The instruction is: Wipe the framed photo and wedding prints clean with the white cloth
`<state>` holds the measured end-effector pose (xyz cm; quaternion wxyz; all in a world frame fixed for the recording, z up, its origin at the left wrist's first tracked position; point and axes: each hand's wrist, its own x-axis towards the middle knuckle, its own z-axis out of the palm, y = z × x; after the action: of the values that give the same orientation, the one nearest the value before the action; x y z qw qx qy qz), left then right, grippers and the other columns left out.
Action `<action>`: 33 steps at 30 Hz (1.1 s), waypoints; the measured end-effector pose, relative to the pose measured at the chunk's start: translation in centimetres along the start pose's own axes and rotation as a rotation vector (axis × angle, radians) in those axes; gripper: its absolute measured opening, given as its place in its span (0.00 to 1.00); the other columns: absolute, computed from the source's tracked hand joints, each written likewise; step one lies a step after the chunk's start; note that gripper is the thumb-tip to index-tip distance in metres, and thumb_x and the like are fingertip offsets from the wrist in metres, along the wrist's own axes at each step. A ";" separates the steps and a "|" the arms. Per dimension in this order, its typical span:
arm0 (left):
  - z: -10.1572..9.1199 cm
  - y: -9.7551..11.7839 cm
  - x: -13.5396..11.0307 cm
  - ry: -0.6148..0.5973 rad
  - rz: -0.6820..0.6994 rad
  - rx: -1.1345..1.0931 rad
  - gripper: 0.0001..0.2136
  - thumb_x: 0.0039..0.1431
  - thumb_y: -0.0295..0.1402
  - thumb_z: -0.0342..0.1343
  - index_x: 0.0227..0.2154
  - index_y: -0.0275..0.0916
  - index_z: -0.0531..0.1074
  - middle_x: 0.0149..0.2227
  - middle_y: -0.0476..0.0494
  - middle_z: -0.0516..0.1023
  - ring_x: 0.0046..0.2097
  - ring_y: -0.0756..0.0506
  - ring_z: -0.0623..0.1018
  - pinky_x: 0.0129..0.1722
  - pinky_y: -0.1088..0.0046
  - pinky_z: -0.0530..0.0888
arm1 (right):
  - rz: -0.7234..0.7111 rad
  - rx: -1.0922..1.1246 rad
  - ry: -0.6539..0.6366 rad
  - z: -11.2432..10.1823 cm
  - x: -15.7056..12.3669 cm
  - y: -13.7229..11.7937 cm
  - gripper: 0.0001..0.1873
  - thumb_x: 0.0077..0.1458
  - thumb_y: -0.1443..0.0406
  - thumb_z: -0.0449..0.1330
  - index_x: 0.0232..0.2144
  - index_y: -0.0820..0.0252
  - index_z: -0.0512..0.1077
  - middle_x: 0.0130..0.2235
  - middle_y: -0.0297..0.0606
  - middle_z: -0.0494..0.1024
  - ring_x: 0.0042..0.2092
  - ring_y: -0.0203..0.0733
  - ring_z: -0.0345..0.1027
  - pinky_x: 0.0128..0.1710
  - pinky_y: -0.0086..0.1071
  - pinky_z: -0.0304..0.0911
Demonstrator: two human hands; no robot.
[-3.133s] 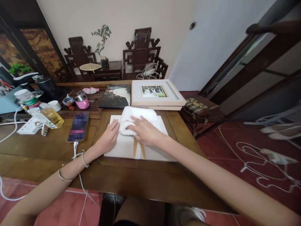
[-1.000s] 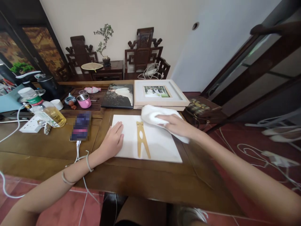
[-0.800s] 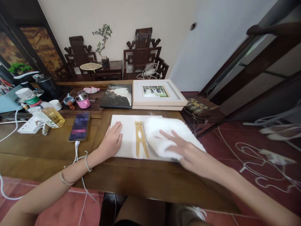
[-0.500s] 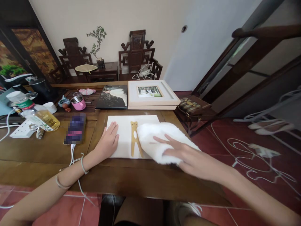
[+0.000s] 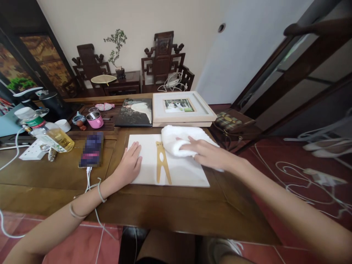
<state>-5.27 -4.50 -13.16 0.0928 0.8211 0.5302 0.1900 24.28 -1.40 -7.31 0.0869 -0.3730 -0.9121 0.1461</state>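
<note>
A white rectangular panel (image 5: 187, 172) lies flat on the wooden table, with a tan, two-legged stand piece (image 5: 160, 161) on its face, like the back of a picture frame. My left hand (image 5: 130, 163) rests flat on the panel's left edge, fingers stretched out. A fluffy white towel (image 5: 176, 137), bunched up, covers the panel's upper right corner and touches the top of the stand piece. Gripping the towel from the right is my right hand (image 5: 202, 152), its fingertips partly sunk in the cloth.
Behind the panel are framed photos (image 5: 202, 110) and a dark photo panel (image 5: 121, 117). To the left stand a pink cup (image 5: 95, 122), a phone (image 5: 92, 148) with white cables, a bottle (image 5: 59, 137) and a power strip (image 5: 34, 150). A checked bag (image 5: 228, 123) sits beyond the right edge.
My right hand has moved the towel away from me, from the panel's lower right to its upper right, uncovering the lower right corner. My left hand stays on the panel.
</note>
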 end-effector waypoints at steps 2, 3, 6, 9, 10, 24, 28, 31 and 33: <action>0.1 0.0 0.0 0.007 0.006 -0.003 0.22 0.65 0.31 0.38 0.60 0.30 0.56 0.65 0.29 0.55 0.67 0.38 0.52 0.64 0.49 0.53 | -0.005 0.036 -0.022 0.4 -2.3 -1.9 0.29 0.39 0.77 0.47 0.42 0.54 0.73 0.59 0.35 0.68 0.65 0.52 0.49 0.61 0.53 0.51; 0.1 0.0 0.0 0.007 0.008 -0.004 0.22 0.65 0.31 0.38 0.60 0.30 0.56 0.65 0.29 0.55 0.67 0.38 0.52 0.63 0.49 0.53 | 0.004 0.053 -0.038 0.7 -3.6 -2.8 0.29 0.37 0.77 0.48 0.41 0.53 0.74 0.62 0.32 0.63 0.65 0.52 0.46 0.62 0.53 0.50; 0.1 0.0 0.0 0.006 0.006 -0.002 0.22 0.65 0.30 0.38 0.60 0.30 0.56 0.65 0.29 0.55 0.67 0.38 0.52 0.63 0.48 0.53 | -0.008 0.091 -0.091 1.3 -7.4 -5.1 0.31 0.35 0.77 0.49 0.40 0.48 0.74 0.66 0.25 0.53 0.65 0.51 0.45 0.63 0.49 0.51; 0.0 0.1 0.1 -0.008 -0.001 0.009 0.23 0.65 0.30 0.38 0.61 0.29 0.56 0.65 0.29 0.54 0.67 0.38 0.52 0.64 0.48 0.52 | -0.094 0.119 -0.091 1.7 -9.8 -6.0 0.35 0.39 0.78 0.50 0.47 0.42 0.71 0.65 0.21 0.53 0.65 0.47 0.45 0.63 0.45 0.52; 0.0 0.2 0.1 -0.016 -0.002 0.015 0.23 0.65 0.30 0.37 0.61 0.28 0.55 0.65 0.28 0.54 0.67 0.38 0.51 0.64 0.49 0.52 | -0.106 0.126 -0.079 1.7 -10.0 -5.9 0.36 0.40 0.78 0.50 0.49 0.41 0.69 0.65 0.20 0.54 0.65 0.47 0.46 0.63 0.44 0.53; -0.1 -0.4 0.2 0.031 0.003 -0.016 0.22 0.65 0.31 0.38 0.60 0.31 0.58 0.64 0.32 0.58 0.66 0.41 0.57 0.63 0.53 0.57 | -0.020 -0.002 0.031 1.5 1.8 0.5 0.28 0.39 0.78 0.48 0.44 0.60 0.71 0.63 0.44 0.61 0.67 0.50 0.38 0.63 0.59 0.36; -0.1 -0.5 0.4 0.085 -0.010 -0.050 0.20 0.64 0.30 0.39 0.57 0.33 0.61 0.62 0.34 0.62 0.64 0.42 0.60 0.62 0.55 0.58 | -0.105 -0.013 0.032 2.5 -1.5 -1.8 0.28 0.36 0.79 0.48 0.41 0.62 0.73 0.66 0.46 0.54 0.67 0.48 0.33 0.64 0.58 0.32; 0.3 -0.5 0.4 0.105 -0.011 -0.058 0.20 0.64 0.29 0.40 0.58 0.33 0.61 0.62 0.33 0.61 0.65 0.42 0.60 0.63 0.55 0.58 | -0.175 -0.032 0.007 3.1 -4.9 -4.2 0.29 0.31 0.79 0.47 0.36 0.59 0.74 0.65 0.40 0.56 0.68 0.47 0.32 0.64 0.58 0.32; 0.5 -0.6 0.4 0.103 -0.010 -0.062 0.21 0.63 0.30 0.40 0.58 0.32 0.61 0.63 0.32 0.60 0.65 0.41 0.59 0.63 0.54 0.58 | -0.213 -0.043 -0.008 3.5 -6.5 -5.2 0.28 0.29 0.78 0.47 0.34 0.58 0.74 0.65 0.38 0.57 0.68 0.47 0.32 0.64 0.59 0.32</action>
<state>-5.40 -3.85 -13.69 0.0915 0.8043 0.5322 0.2480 24.53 -10.28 -9.19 0.0901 -0.2751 -0.9499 0.1179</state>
